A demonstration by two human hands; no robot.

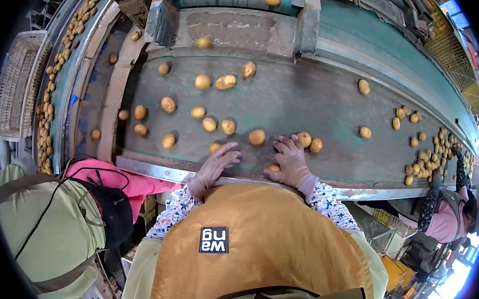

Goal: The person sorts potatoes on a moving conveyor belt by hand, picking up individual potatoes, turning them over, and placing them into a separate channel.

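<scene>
Head view: sorting on the belt [307,99] seems in hand. The left hand [216,163] lies flat, fingers spread and empty, just beside a small potato [215,147]. The right hand [292,162] curls over a second potato [274,167]; I cannot tell if it grips. Picking one calls for closing the fingers around it.

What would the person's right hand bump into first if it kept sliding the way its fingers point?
Most likely the potato just beyond the fingertips of the right hand on the belt; the two look nearly touching, though depth is hard to judge.
</scene>
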